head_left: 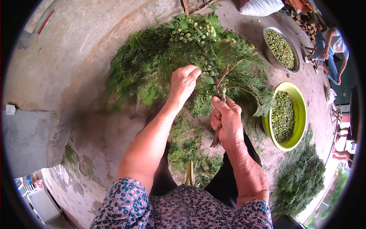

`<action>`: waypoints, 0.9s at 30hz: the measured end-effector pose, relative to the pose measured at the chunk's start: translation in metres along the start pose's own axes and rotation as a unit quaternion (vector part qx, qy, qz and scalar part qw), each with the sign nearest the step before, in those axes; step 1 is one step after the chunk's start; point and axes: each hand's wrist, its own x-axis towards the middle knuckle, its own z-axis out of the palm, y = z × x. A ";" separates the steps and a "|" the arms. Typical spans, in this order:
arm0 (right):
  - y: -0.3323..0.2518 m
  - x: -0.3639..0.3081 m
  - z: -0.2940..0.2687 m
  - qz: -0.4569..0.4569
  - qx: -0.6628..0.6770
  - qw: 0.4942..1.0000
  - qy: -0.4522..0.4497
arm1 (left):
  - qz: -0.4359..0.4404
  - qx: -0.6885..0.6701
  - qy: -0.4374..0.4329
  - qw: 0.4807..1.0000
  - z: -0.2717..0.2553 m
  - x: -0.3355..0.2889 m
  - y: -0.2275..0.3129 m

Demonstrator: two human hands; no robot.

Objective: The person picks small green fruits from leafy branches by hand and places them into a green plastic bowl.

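Note:
My right hand (230, 119) is wrapped round the thick brown stem of an evergreen branch (220, 91), whose cut end sticks out below the fist. Bare twigs and feathery green sprays spread from the branch toward the right and away from me. Left of the stem, my left hand (183, 84) is closed in a pinch at the foliage; what lies between its fingertips is too small to make out. Under and beyond both hands lies a big heap of green cut branches (152, 57), with clusters of small pale-green cones (188, 36) on its far side.
To the right stand a metal basin (268, 49) and a yellow-green basin (302, 114), both holding small green cones. A pile of greenery (299, 179) lies nearer on the right. Beyond sits another person (331, 53). A white sack (261, 7) lies at the back.

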 end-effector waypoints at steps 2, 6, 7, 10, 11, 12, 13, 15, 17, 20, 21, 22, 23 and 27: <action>-0.002 0.001 -0.001 -0.004 0.000 1.000 0.003 | -0.013 0.021 -0.014 1.000 -0.005 -0.003 0.010; -0.001 0.003 0.000 -0.004 -0.018 1.000 -0.004 | 0.151 0.107 0.113 0.976 -0.004 -0.005 0.010; 0.000 0.002 0.001 -0.005 -0.032 0.999 -0.006 | 0.130 0.102 0.078 0.983 -0.005 -0.006 0.010; 0.006 -0.002 0.002 -0.005 -0.047 0.999 -0.004 | 0.130 0.148 0.046 0.979 0.000 -0.005 0.012; 0.007 -0.002 0.001 -0.009 -0.052 0.999 -0.010 | 0.107 0.179 0.038 0.977 0.001 -0.006 0.015; 0.008 -0.003 0.000 -0.008 -0.052 0.999 -0.010 | 0.085 0.210 0.029 0.974 0.001 -0.006 0.019; 0.007 -0.004 0.001 -0.005 -0.053 0.998 -0.016 | 0.084 0.211 0.030 0.973 0.002 -0.006 0.018; 0.006 -0.007 0.001 -0.002 -0.055 0.998 -0.022 | 0.055 0.270 0.008 0.961 0.004 -0.006 0.016; 0.005 -0.009 0.000 -0.008 -0.084 0.996 -0.022 | 0.062 0.264 0.015 0.962 0.007 -0.007 0.017; 0.001 -0.011 -0.003 0.006 -0.072 0.997 -0.025 | 0.076 0.252 0.030 0.964 0.009 -0.007 0.018; 0.001 -0.011 -0.003 0.006 -0.071 0.997 -0.025 | 0.068 0.226 0.022 0.971 0.009 -0.007 0.017; 0.000 -0.011 -0.004 0.008 -0.069 0.997 -0.027 | 0.061 0.199 0.014 0.978 0.008 -0.007 0.017; -0.001 -0.011 -0.005 0.011 -0.067 0.997 -0.029 | 0.061 0.199 0.014 0.978 0.007 -0.007 0.016; -0.002 -0.011 -0.007 0.001 -0.051 0.998 -0.034 | 0.051 0.039 -0.027 0.998 0.003 -0.006 0.008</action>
